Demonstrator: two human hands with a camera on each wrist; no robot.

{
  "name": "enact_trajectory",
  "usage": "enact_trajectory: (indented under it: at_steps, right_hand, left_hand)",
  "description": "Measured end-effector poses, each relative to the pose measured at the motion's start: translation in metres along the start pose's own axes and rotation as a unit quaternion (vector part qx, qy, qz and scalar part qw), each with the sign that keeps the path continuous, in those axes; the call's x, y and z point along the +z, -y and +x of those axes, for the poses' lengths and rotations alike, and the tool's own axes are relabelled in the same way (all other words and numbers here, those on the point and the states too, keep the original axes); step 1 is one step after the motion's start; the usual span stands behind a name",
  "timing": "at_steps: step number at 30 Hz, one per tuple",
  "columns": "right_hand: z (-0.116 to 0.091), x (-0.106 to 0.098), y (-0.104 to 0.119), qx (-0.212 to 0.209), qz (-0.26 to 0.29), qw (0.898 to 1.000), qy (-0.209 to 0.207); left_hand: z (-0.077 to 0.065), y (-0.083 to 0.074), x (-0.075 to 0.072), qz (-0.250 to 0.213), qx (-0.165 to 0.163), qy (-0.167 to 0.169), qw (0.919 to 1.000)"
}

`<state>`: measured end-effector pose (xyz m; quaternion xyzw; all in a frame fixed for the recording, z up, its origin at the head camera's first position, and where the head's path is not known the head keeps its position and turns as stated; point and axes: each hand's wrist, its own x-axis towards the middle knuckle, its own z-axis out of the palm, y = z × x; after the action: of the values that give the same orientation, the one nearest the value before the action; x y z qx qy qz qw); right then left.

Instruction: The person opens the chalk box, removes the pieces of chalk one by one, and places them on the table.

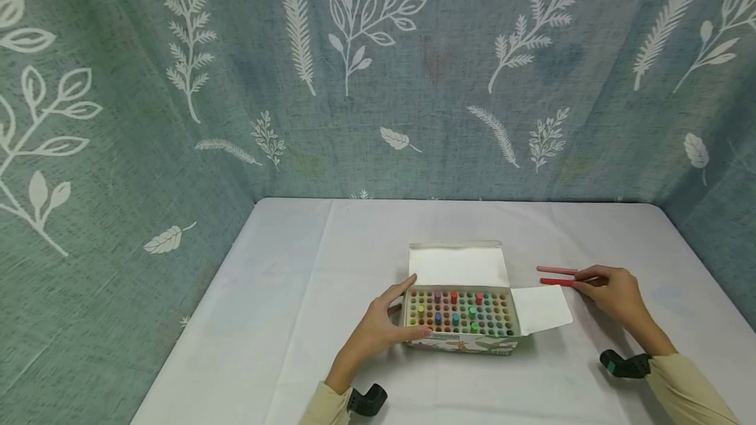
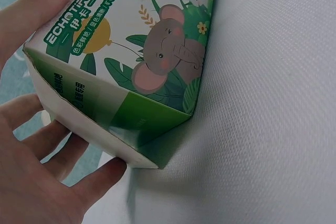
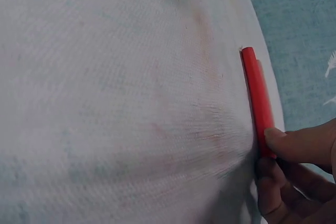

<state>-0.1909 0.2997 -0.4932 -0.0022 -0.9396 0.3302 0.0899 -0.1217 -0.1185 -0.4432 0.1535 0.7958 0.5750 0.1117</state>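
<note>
My left hand (image 1: 375, 328) grips the left end of an open chalk box (image 1: 461, 344), thumb on its front wall and fingers at the far side. Inside, several coloured chalk sticks stand upright in a holed insert. A printed elephant and a green end flap show on the box (image 2: 163, 56) in the left wrist view. To the right of the box, my right hand (image 1: 614, 294) pinches the near end of a red chalk stick (image 3: 255, 93) between thumb and fingers. Just beyond it, a pink chalk stick (image 1: 554, 270) lies roughly parallel.
The box's white lid (image 1: 457, 264) stands raised at the back, and a white side flap (image 1: 542, 310) sticks out to the right. A white cloth (image 1: 331, 248) covers the table. Grey-green leaf-patterned curtains (image 1: 248, 58) hang behind and at both sides.
</note>
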Motion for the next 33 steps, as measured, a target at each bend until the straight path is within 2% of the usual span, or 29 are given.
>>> enact_trajectory:
  at_steps: [5, 9, 14, 16, 19, 23, 27, 31, 33]
  right_hand:
    - [0.001, -0.008, 0.005, 0.003, 0.014, 1.000, 0.013]
    - [0.006, -0.011, 0.001, -0.022, 0.029, 0.999, 0.013]
    - [0.011, -0.013, -0.004, -0.055, 0.066, 0.996, 0.014]
    - [0.010, -0.017, 0.002, -0.064, 0.080, 0.994, 0.021]
    - [0.007, -0.024, 0.019, -0.067, 0.105, 0.992, 0.029]
    - [0.001, -0.034, 0.046, -0.072, 0.097, 0.992, 0.035]
    - [-0.005, -0.043, 0.066, -0.079, 0.084, 0.992, 0.045]
    - [-0.008, -0.047, 0.082, -0.114, 0.082, 0.989, 0.046]
    - [-0.009, -0.048, 0.089, -0.135, 0.085, 0.986, 0.047]
  left_hand:
    - [0.000, -0.001, 0.000, 0.002, -0.002, 0.000, 1.0000]
    - [0.002, 0.002, 0.001, 0.004, -0.006, -0.003, 1.0000]
    - [0.008, 0.025, 0.003, 0.008, -0.005, -0.011, 0.9999]
    - [0.010, 0.035, 0.004, 0.011, -0.007, -0.014, 0.9998]
    - [0.011, 0.040, 0.004, 0.014, -0.003, -0.016, 0.9998]
    - [0.011, 0.039, 0.004, 0.012, -0.003, -0.015, 0.9998]
    - [0.009, 0.030, 0.004, 0.004, -0.007, -0.006, 0.9999]
    - [0.005, 0.014, 0.002, 0.000, -0.007, -0.004, 1.0000]
    - [0.004, 0.013, 0.002, 0.004, -0.007, -0.005, 1.0000]
